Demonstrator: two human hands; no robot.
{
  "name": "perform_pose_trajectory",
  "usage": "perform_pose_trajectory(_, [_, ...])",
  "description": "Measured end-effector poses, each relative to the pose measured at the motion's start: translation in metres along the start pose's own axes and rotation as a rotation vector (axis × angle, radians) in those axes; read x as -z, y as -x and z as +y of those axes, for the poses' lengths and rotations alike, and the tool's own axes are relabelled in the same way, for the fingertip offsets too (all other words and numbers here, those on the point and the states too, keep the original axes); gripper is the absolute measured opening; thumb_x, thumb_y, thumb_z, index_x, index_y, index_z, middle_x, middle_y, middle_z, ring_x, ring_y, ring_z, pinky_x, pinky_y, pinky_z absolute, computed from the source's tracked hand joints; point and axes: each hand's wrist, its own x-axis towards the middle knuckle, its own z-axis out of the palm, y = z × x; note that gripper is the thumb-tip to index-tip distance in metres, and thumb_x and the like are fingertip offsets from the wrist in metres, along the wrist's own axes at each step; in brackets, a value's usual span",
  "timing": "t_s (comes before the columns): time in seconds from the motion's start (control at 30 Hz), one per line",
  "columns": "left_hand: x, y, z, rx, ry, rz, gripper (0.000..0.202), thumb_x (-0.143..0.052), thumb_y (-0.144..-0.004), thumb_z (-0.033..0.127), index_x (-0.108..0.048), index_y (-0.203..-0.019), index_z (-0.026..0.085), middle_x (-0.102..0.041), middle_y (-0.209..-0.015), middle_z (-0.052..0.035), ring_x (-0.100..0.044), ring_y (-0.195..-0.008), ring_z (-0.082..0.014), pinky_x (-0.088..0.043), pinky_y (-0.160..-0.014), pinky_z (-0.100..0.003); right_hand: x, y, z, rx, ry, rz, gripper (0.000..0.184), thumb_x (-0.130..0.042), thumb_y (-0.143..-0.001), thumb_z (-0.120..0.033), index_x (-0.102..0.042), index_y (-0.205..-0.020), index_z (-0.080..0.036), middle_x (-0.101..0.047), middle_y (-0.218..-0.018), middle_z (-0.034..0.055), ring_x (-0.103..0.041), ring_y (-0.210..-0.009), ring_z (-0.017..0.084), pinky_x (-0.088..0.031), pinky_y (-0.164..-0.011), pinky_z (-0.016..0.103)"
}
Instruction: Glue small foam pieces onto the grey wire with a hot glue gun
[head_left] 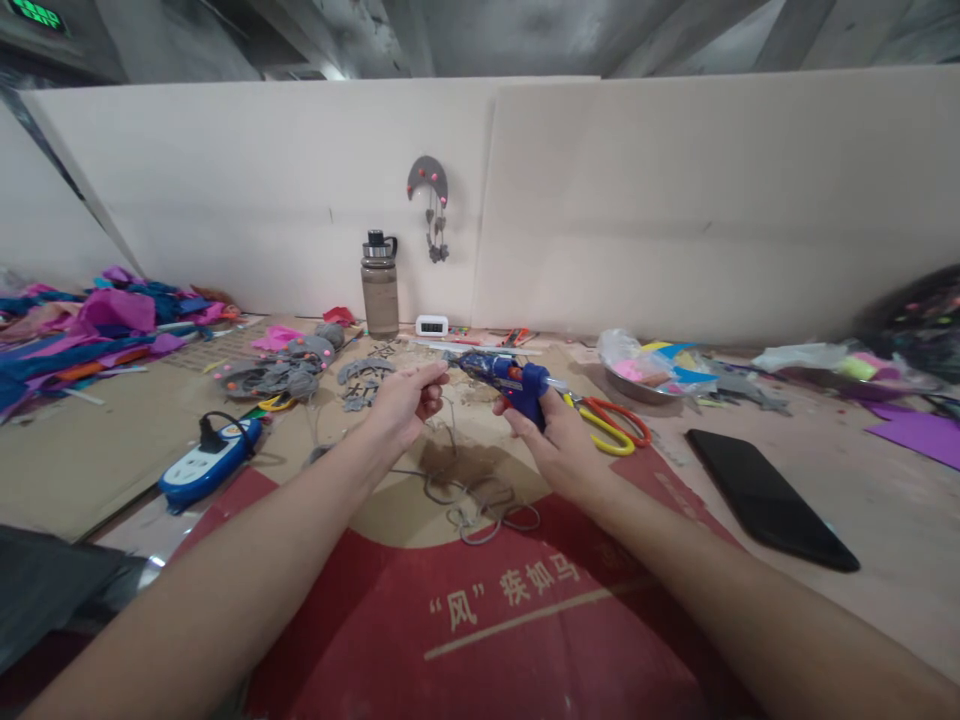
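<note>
My right hand [564, 440] is wrapped round the handle of a blue hot glue gun [531, 385], its nozzle pointing left. Just off that nozzle, the thumb and fingertips of my left hand [409, 402] are pinched together; what they hold is too small to make out. Below both hands, a thin grey cord [480, 520] lies in loose loops on the red and brown cardboard [337, 600]. Grey felt cutouts [364, 380] rest beyond my left hand. Scissors with yellow and orange handles [611, 425] lie right of the glue gun.
A blue-white power strip [210, 465] with a plug sits left; a black phone [765, 495] lies right. Behind stand a water bottle [381, 295], a small white clock [432, 326] and a metal bowl [645, 385]. A grey moon ornament [429, 175] hangs on the white board.
</note>
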Motion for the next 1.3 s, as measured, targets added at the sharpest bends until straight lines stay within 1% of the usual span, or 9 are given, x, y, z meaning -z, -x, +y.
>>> perform_pose_trajectory(0.27, [0.0004,0.0001,0.0,-0.003,-0.013,-0.006,0.014,-0.07,-0.064,0.018,-0.057,-0.066,0.011,-0.055,-0.059,0.0009,-0.04,-0.041,-0.0013,-0.03,-0.038,-0.015,0.0016,-0.0001,-0.0014,0.01,-0.019,0.017,0.026,-0.045,-0.088,-0.04,-0.053,-0.103,-0.02,-0.064,-0.096,0.0082,-0.059,-0.087,0.022,-0.047,-0.077,0.037])
perform_pose_trajectory(0.43, [0.0007,-0.0004,0.0,-0.014,-0.012,-0.011,0.016,-0.072,-0.062,0.019,-0.057,-0.064,0.011,-0.054,-0.058,0.0012,-0.04,-0.041,-0.0013,-0.03,-0.038,-0.015,0.0012,-0.0003,-0.0022,-0.007,-0.017,-0.006,0.029,-0.044,-0.088,-0.042,-0.054,-0.102,-0.019,-0.063,-0.095,0.0093,-0.059,-0.085,0.022,-0.048,-0.075,0.037])
perform_pose_trajectory(0.63, [0.0002,0.0016,0.0007,-0.016,-0.01,0.003,0.016,-0.072,-0.062,0.018,-0.057,-0.065,0.012,-0.056,-0.059,0.0009,-0.04,-0.041,-0.001,-0.03,-0.039,-0.015,0.0021,-0.0001,-0.0035,-0.002,-0.003,0.003,0.03,-0.044,-0.088,-0.043,-0.054,-0.103,-0.019,-0.063,-0.098,0.0099,-0.058,-0.087,0.022,-0.048,-0.076,0.037])
perform_pose_trajectory(0.77, [0.0005,0.0012,0.0005,-0.013,-0.015,-0.004,0.018,-0.073,-0.06,0.019,-0.057,-0.063,0.012,-0.054,-0.057,0.0012,-0.04,-0.041,-0.0013,-0.029,-0.039,-0.015,0.0011,-0.0005,-0.0028,-0.019,0.006,-0.006,0.032,-0.042,-0.088,-0.045,-0.054,-0.103,-0.019,-0.063,-0.094,0.0091,-0.059,-0.084,0.022,-0.048,-0.073,0.037])
perform_pose_trajectory(0.9, [0.0016,-0.0004,0.0011,-0.018,-0.014,-0.002,0.02,-0.074,-0.06,0.021,-0.056,-0.064,0.012,-0.055,-0.058,0.0015,-0.04,-0.042,-0.0013,-0.029,-0.039,-0.014,0.0016,-0.0011,-0.004,-0.019,-0.003,-0.009,0.03,-0.042,-0.088,-0.045,-0.055,-0.099,-0.02,-0.063,-0.091,0.0093,-0.059,-0.081,0.022,-0.049,-0.071,0.037])
perform_pose_trajectory(1.0, [0.0006,0.0005,0.0011,-0.017,-0.017,0.006,0.02,-0.073,-0.06,0.02,-0.056,-0.065,0.012,-0.055,-0.06,0.0013,-0.04,-0.043,-0.001,-0.03,-0.039,-0.014,0.0019,-0.0011,-0.0048,-0.012,0.004,0.002,0.03,-0.042,-0.087,-0.044,-0.056,-0.098,-0.021,-0.063,-0.091,0.0097,-0.059,-0.083,0.023,-0.048,-0.072,0.038])
perform_pose_trajectory(1.1, [-0.0001,0.001,0.0005,-0.029,-0.035,-0.004,0.02,-0.073,-0.06,0.02,-0.056,-0.064,0.011,-0.055,-0.06,0.0013,-0.04,-0.042,-0.0011,-0.03,-0.039,-0.014,0.0015,-0.0005,-0.0048,-0.012,-0.01,-0.008,0.03,-0.043,-0.087,-0.044,-0.055,-0.102,-0.021,-0.063,-0.095,0.0096,-0.059,-0.085,0.024,-0.048,-0.073,0.039])
perform_pose_trajectory(1.3, [0.0093,-0.007,0.0009,-0.07,-0.015,0.021,0.021,-0.074,-0.059,0.023,-0.057,-0.067,0.012,-0.054,-0.062,0.0016,-0.041,-0.045,-0.0022,-0.031,-0.04,-0.015,0.0038,-0.0032,-0.0002,-0.01,-0.052,-0.004,0.027,-0.043,-0.088,-0.04,-0.054,-0.102,-0.02,-0.064,-0.094,0.0077,-0.06,-0.082,0.021,-0.047,-0.075,0.037])
